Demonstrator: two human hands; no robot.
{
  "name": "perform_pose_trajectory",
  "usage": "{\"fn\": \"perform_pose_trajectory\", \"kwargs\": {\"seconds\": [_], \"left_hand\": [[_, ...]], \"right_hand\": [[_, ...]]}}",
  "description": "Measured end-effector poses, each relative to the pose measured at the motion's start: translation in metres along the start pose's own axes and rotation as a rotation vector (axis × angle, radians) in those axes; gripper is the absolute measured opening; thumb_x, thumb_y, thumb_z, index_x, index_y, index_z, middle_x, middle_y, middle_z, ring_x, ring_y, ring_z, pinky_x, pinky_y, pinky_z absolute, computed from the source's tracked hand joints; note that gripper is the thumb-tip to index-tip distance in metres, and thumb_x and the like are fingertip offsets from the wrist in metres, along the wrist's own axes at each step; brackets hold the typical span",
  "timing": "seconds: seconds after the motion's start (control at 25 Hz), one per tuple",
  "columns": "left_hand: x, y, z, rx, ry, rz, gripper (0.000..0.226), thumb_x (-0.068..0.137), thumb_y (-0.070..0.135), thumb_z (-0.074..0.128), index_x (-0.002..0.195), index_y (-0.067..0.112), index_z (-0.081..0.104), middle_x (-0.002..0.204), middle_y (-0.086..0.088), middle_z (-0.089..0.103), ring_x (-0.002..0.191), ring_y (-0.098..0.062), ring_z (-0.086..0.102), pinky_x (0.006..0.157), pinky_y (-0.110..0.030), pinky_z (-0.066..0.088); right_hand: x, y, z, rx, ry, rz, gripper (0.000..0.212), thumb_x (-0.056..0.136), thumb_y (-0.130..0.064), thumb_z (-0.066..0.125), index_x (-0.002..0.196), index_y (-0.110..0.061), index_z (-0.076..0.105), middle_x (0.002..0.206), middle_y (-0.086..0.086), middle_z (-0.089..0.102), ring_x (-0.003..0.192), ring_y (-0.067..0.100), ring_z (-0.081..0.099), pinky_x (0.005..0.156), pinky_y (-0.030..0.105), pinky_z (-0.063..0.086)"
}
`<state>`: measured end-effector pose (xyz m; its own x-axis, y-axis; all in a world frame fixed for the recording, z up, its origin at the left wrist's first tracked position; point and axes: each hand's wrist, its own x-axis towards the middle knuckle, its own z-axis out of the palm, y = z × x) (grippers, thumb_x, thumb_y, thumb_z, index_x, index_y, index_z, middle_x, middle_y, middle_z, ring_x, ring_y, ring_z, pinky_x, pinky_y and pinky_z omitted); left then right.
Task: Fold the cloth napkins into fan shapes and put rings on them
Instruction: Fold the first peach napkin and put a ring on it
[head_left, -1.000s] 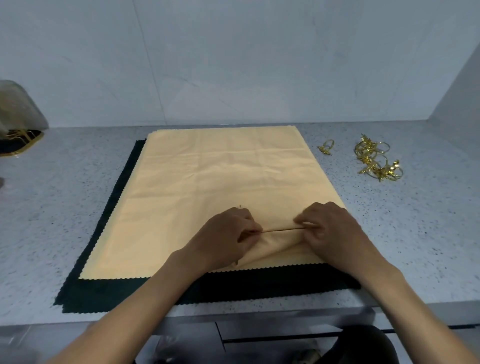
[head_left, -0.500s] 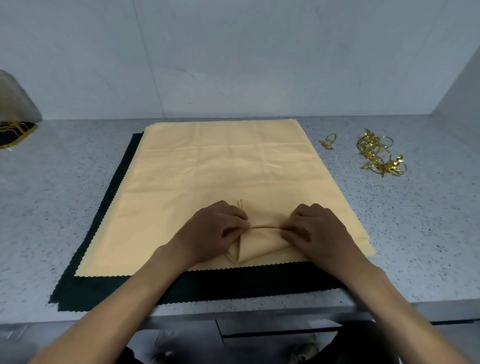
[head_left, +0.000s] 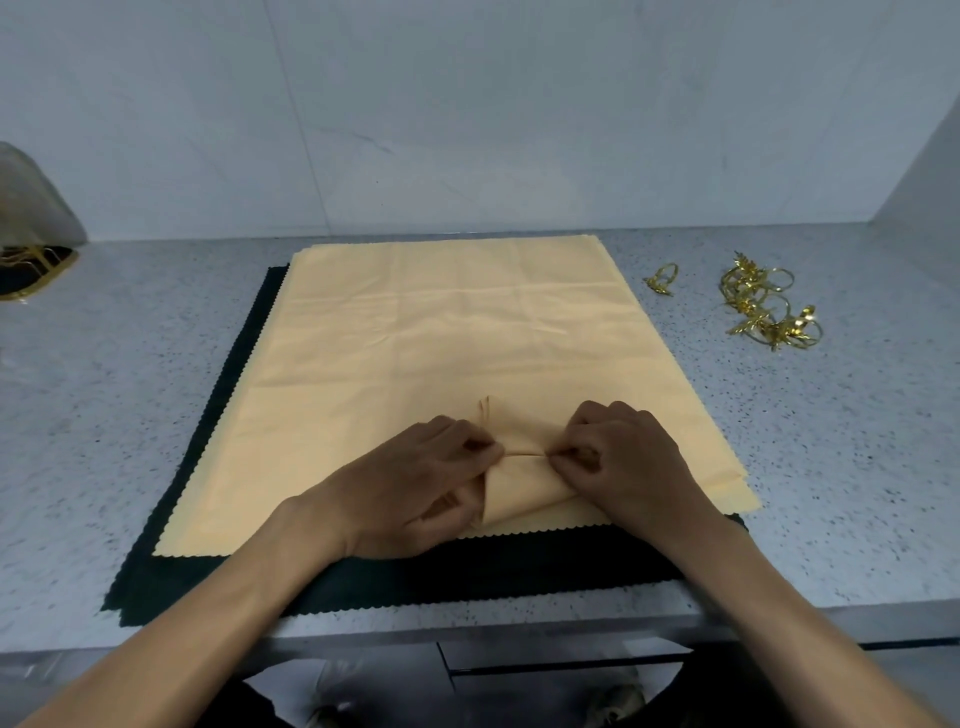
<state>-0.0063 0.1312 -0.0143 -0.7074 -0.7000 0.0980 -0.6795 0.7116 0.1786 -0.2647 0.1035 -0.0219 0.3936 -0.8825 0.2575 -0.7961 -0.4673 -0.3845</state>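
Note:
A peach cloth napkin (head_left: 447, 332) lies spread on a stack of dark green napkins (head_left: 467, 571) on the speckled counter. Near its front edge a small pleated fold (head_left: 519, 488) is gathered up. My left hand (head_left: 415, 483) pinches the fold from the left, fingers curled round the cloth. My right hand (head_left: 623, 462) pinches it from the right, fingertips almost meeting the left ones. A single gold ring (head_left: 662, 279) lies to the right of the napkin, and a heap of several gold rings (head_left: 769, 306) sits further right.
A grey wall runs behind the counter (head_left: 104, 395). At the far left stands a translucent bag (head_left: 31, 208) over a dark gold-rimmed item (head_left: 31, 270). The counter's front edge runs below my forearms, with drawers beneath.
My hands have drawn closer together, bunching the napkin's front part into a taller pleated fold. The view has shifted slightly.

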Motion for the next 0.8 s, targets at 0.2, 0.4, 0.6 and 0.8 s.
{"fn": "perform_pose_trajectory", "kwargs": {"seconds": [0.2, 0.4, 0.6, 0.8], "left_hand": [[-0.005, 0.013, 0.012, 0.09, 0.022, -0.092, 0.078, 0.093, 0.073, 0.033, 0.151, 0.021, 0.034, 0.146, 0.003, 0.038, 0.134, -0.012, 0.034, 0.114, -0.03, 0.03], [0.002, 0.024, 0.022, 0.099, 0.17, -0.133, 0.056, 0.089, 0.045, 0.049, 0.134, 0.012, 0.051, 0.127, -0.001, 0.053, 0.116, -0.019, 0.051, 0.099, -0.035, 0.046], [0.013, 0.027, 0.019, 0.136, 0.206, -0.161, 0.051, 0.078, 0.032, 0.045, 0.121, 0.012, 0.063, 0.109, 0.0, 0.059, 0.097, -0.019, 0.057, 0.079, -0.031, 0.052], [0.024, 0.009, 0.023, 0.122, 0.289, -0.105, 0.035, 0.072, 0.006, 0.062, 0.106, 0.012, 0.071, 0.096, -0.001, 0.063, 0.082, -0.022, 0.06, 0.058, -0.027, 0.052]], "right_hand": [[-0.001, -0.007, 0.006, 0.005, 0.057, 0.071, 0.029, 0.082, -0.057, 0.066, 0.075, -0.029, 0.067, 0.081, -0.012, 0.058, 0.08, 0.011, 0.048, 0.077, 0.035, 0.035], [-0.002, -0.011, 0.012, 0.037, 0.074, 0.049, 0.012, 0.086, -0.043, 0.067, 0.083, -0.031, 0.069, 0.083, -0.013, 0.058, 0.082, 0.012, 0.05, 0.078, 0.036, 0.036], [-0.002, -0.008, 0.012, 0.116, 0.065, 0.101, 0.007, 0.085, -0.038, 0.07, 0.081, -0.033, 0.071, 0.084, -0.014, 0.06, 0.083, 0.01, 0.05, 0.079, 0.037, 0.036], [0.0, -0.006, 0.008, 0.175, 0.045, 0.095, 0.008, 0.085, -0.038, 0.071, 0.079, -0.032, 0.072, 0.084, -0.014, 0.06, 0.085, 0.007, 0.051, 0.083, 0.037, 0.037]]}}
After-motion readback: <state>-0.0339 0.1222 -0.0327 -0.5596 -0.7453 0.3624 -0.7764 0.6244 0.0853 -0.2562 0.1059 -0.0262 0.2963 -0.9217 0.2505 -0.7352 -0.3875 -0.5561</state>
